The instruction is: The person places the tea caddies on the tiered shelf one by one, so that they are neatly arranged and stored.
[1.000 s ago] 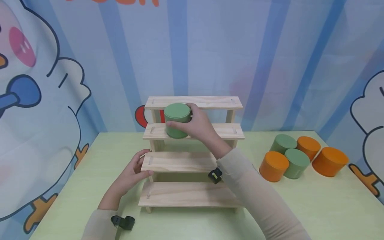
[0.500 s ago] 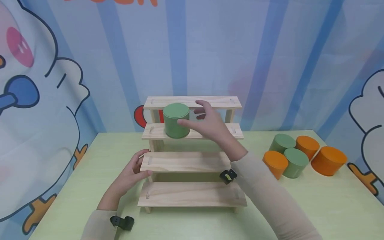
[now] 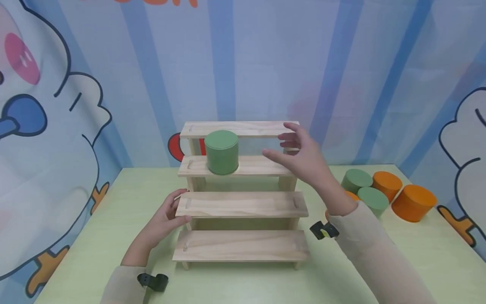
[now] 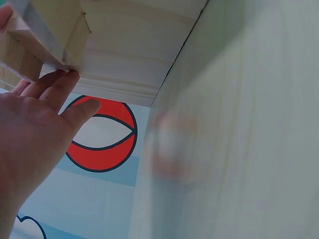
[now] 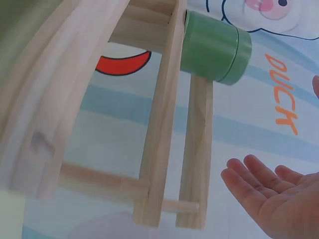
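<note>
A wooden four-step display stand (image 3: 243, 204) stands upright on the table. On its second step from the top, toward the left, sits a round green tin (image 3: 222, 153), lid up; the right wrist view shows the same green tin (image 5: 209, 45) on the step. My left hand (image 3: 164, 221) holds the left end of the second step from the bottom, thumb at the front edge, fingers around the end. My right hand (image 3: 305, 162) is in the air at the stand's right side, apart from the tin, fingers loosely spread and holding nothing.
Several round tins stand grouped at the right of the table: green tins (image 3: 357, 179) and orange tins (image 3: 414, 202). My right forearm partly covers one orange tin. A printed cloth backdrop (image 3: 265, 63) hangs behind the pale table (image 3: 95, 236).
My right hand has let go of the green tin and moved right, away from it. The tin stays on the step. My left hand keeps its place on the stand.
</note>
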A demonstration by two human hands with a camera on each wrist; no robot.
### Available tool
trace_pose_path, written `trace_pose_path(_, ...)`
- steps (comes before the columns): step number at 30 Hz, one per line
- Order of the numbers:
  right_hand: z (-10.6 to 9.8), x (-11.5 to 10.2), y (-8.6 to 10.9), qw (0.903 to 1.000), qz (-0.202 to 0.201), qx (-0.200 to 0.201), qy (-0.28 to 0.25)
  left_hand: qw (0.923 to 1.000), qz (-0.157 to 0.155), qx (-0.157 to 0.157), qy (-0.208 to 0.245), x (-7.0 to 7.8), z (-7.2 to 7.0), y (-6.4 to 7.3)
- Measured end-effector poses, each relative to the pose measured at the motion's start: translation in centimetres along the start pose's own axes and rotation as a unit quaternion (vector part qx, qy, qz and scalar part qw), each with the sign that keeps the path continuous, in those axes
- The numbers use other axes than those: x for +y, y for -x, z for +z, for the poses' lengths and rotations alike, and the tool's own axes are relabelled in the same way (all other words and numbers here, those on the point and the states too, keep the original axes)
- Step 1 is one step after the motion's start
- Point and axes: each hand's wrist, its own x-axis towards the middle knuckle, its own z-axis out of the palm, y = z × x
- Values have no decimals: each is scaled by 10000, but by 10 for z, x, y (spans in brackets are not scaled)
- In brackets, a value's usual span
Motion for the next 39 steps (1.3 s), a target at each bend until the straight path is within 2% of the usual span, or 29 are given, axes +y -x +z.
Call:
trace_pose_path(12, -49, 19, 33, 9985, -5, 340, 430, 10000, 32, -9, 20, 0, -1, 0)
trace_pose_path(18, -73, 30, 51, 9965, 116, 414, 713, 9998, 121, -91, 92, 0, 0, -1)
trace_pose_path(24, -95, 50, 66, 9922, 136, 629, 1068, 9999, 55, -42, 84, -1, -1, 0)
trace_pose_path(30, -117, 75, 81, 9902, -9, 904, 1063, 9999, 64, -41, 101, -2, -2, 0)
trace_pose_path(39, -141, 106, 98, 9826, 714, 1056, 1353, 9998, 102, -71, 171, -2, -2, 1)
